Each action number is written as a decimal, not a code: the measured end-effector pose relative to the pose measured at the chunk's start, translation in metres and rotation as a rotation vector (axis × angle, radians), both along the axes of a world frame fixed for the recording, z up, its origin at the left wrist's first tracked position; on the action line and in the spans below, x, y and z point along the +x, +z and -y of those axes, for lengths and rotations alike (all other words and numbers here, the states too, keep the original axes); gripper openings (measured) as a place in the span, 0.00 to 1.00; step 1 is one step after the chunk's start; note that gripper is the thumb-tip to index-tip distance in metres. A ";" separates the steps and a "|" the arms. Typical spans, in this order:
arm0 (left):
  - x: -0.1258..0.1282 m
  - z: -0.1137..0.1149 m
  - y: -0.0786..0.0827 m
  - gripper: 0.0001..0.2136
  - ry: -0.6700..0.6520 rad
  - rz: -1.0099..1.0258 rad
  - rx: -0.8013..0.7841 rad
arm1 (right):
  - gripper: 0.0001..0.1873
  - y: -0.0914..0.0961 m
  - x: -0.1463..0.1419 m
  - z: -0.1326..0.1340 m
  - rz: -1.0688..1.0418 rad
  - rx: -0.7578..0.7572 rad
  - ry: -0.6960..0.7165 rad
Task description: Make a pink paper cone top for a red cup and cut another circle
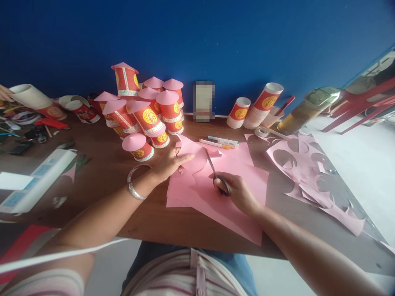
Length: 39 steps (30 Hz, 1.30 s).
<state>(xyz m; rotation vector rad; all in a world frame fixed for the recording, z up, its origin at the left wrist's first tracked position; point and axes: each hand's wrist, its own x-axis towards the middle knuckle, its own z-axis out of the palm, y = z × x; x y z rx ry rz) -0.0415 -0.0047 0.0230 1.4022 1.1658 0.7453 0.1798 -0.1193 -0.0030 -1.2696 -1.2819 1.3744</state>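
My right hand [239, 192] is closed around the handles of a pair of scissors [216, 172], whose blades point up into a rounded piece of pink paper [193, 158]. My left hand [169, 163], with a silver bangle on the wrist, pinches that pink piece at its left edge. Both hands rest over a stack of pink paper sheets [243, 174] on the brown table [101, 172]. Just beyond my left hand stands a heap of red paper cups with pink cone lids [145, 111].
Two markers [220, 142] lie behind the sheets. Stacked red cups [262, 105] and a tape roll [261, 131] sit at the back right. Pink offcuts with round holes [308, 176] cover the right side. A white box [33, 181] lies left. Another person's hand [4, 93] shows at far left.
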 end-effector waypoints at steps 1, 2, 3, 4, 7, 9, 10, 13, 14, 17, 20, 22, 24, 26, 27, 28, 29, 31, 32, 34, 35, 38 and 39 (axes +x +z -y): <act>0.000 0.000 0.000 0.22 -0.008 0.009 -0.015 | 0.30 0.000 0.000 0.000 0.000 -0.003 0.002; 0.001 0.000 0.000 0.23 -0.023 0.023 -0.033 | 0.30 0.000 0.000 0.001 0.001 -0.006 0.002; 0.001 0.000 0.000 0.23 -0.037 0.038 -0.048 | 0.30 0.000 0.000 0.001 0.002 -0.009 0.003; 0.001 0.000 0.000 0.22 -0.038 0.055 -0.052 | 0.30 0.001 -0.001 0.001 0.001 -0.012 0.004; 0.000 0.000 -0.003 0.21 -0.057 0.088 -0.051 | 0.31 0.004 -0.002 0.002 -0.007 -0.017 0.006; 0.000 -0.001 -0.005 0.19 -0.087 0.104 -0.044 | 0.31 0.005 -0.002 0.002 -0.011 -0.021 0.007; 0.000 -0.001 -0.006 0.19 -0.096 0.112 -0.038 | 0.31 0.006 -0.002 0.002 -0.013 -0.023 0.007; 0.000 -0.002 -0.007 0.18 -0.089 0.134 -0.022 | 0.31 0.006 -0.003 0.002 -0.015 -0.024 0.008; 0.000 -0.002 -0.007 0.18 -0.078 0.138 -0.019 | 0.31 0.006 -0.003 0.002 -0.017 -0.024 0.007; 0.000 -0.001 -0.006 0.20 -0.050 0.129 -0.011 | 0.31 0.006 -0.003 0.003 -0.024 -0.022 0.009; -0.001 -0.002 -0.007 0.20 -0.053 0.132 0.007 | 0.31 0.005 -0.003 0.003 -0.028 -0.021 0.012; -0.002 -0.003 -0.008 0.19 -0.068 0.139 0.021 | 0.31 0.004 -0.003 0.003 -0.025 -0.023 0.010; -0.003 -0.004 -0.010 0.18 -0.104 0.128 0.024 | 0.31 0.003 -0.003 0.002 -0.020 -0.025 0.007; -0.004 -0.006 -0.011 0.19 -0.148 0.115 0.018 | 0.31 0.001 -0.003 0.002 -0.012 -0.021 0.004; -0.005 -0.007 -0.012 0.19 -0.168 0.109 0.017 | 0.31 0.000 -0.003 0.001 -0.007 -0.018 0.003; -0.005 -0.007 -0.012 0.19 -0.180 0.104 0.017 | 0.31 0.000 -0.003 0.001 -0.004 -0.015 0.002; -0.006 -0.007 -0.012 0.20 -0.184 0.098 0.017 | 0.31 -0.001 -0.002 0.001 -0.002 -0.012 0.001; -0.006 -0.007 -0.012 0.20 -0.181 0.081 0.019 | 0.31 -0.002 -0.002 0.001 0.000 -0.007 0.006; -0.006 -0.007 -0.011 0.20 -0.175 0.071 0.019 | 0.31 -0.003 -0.001 0.001 -0.002 -0.004 0.009; -0.006 -0.006 -0.010 0.20 -0.163 0.058 0.023 | 0.31 -0.003 -0.001 0.001 -0.006 0.002 0.012; -0.006 -0.006 -0.009 0.20 -0.159 0.057 0.026 | 0.31 -0.003 -0.001 0.001 -0.008 0.005 0.012; -0.005 -0.005 -0.008 0.20 -0.159 0.068 0.023 | 0.30 -0.002 -0.002 0.002 -0.012 0.007 0.008; -0.005 -0.005 -0.008 0.20 -0.161 0.074 0.019 | 0.30 -0.002 -0.003 0.002 -0.013 0.006 0.009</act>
